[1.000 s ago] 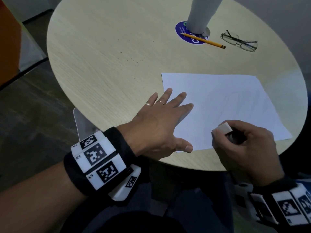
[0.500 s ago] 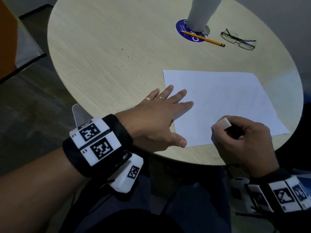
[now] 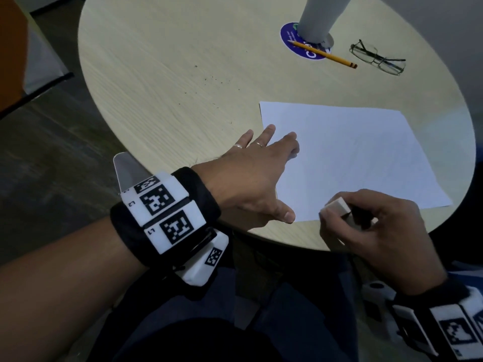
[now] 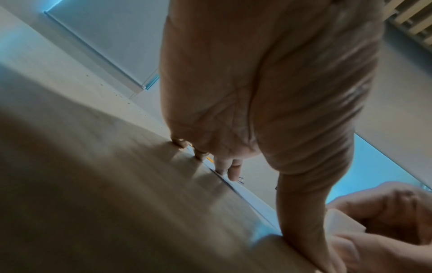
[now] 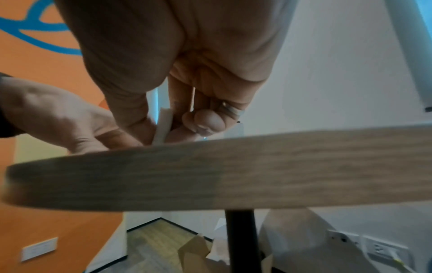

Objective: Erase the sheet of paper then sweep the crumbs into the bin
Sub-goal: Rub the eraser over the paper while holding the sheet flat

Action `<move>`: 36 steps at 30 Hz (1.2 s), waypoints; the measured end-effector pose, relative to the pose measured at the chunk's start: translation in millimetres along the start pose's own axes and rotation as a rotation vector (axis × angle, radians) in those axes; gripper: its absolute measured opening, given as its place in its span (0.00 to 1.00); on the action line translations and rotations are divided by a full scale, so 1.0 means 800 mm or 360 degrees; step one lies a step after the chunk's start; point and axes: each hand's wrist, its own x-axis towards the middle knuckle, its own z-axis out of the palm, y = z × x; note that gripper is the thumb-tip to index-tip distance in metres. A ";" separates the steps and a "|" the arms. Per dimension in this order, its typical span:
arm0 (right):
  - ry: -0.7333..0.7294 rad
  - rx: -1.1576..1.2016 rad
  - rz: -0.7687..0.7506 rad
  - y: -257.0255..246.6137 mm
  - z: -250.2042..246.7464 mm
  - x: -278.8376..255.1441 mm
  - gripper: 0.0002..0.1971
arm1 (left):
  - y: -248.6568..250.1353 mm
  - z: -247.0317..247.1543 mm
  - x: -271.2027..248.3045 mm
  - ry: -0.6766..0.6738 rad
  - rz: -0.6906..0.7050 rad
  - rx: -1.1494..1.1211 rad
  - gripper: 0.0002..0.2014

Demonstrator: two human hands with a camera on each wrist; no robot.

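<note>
A white sheet of paper (image 3: 347, 152) lies on the round wooden table (image 3: 183, 61), near its front right. My left hand (image 3: 257, 176) lies flat, fingers spread, on the sheet's left edge, the thumb near the bottom corner. In the left wrist view the fingertips (image 4: 221, 170) press the paper's edge. My right hand (image 3: 373, 228) grips a white eraser (image 3: 335, 209) at the sheet's bottom edge; the eraser (image 5: 163, 127) shows between thumb and fingers in the right wrist view. Dark crumbs (image 3: 217, 79) are scattered on the table left of the sheet.
A yellow pencil (image 3: 322, 54) and a pair of glasses (image 3: 377, 58) lie at the back by a grey post (image 3: 320, 17) on a blue sticker. The table edge (image 5: 210, 170) is close to my right wrist. Under the table are a black leg (image 5: 240, 238) and a cardboard box (image 5: 194, 253).
Both hands hold nearly the same pose. My left hand shifted a little further onto the sheet's left edge; the right still grips the eraser at the bottom edge.
</note>
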 end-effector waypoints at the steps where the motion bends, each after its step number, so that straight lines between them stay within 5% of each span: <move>1: -0.0014 -0.0008 -0.0061 -0.008 0.007 0.002 0.09 | 0.000 0.000 0.000 -0.0018 -0.0009 0.0023 0.63; 4: -0.0108 -0.0056 -0.0233 -0.020 0.026 0.005 0.10 | 0.000 -0.001 0.001 -0.0053 -0.0022 0.0055 0.63; 9: -0.0077 0.0188 0.0080 0.017 -0.006 0.003 0.08 | -0.001 -0.001 0.001 -0.0049 -0.0006 0.0082 0.62; 15: -0.0127 0.0087 -0.0124 -0.018 0.027 0.004 0.09 | 0.000 -0.001 0.001 -0.0045 -0.0016 0.0113 0.63; 20: 0.0029 0.0200 0.0168 0.023 -0.005 0.004 0.10 | 0.003 -0.004 0.000 -0.0061 -0.0034 0.0111 0.62; 26: -0.0059 0.0122 -0.0068 -0.015 0.027 0.003 0.10 | 0.001 -0.003 -0.001 -0.0065 -0.0026 0.0084 0.63; 31: 0.0131 0.0222 0.0221 0.032 -0.006 0.005 0.10 | 0.004 -0.006 -0.002 -0.0078 -0.0037 0.0081 0.63; 36: 0.0087 0.0055 -0.0004 -0.002 0.015 0.005 0.09 | 0.004 -0.007 -0.001 -0.0092 -0.0036 0.0085 0.62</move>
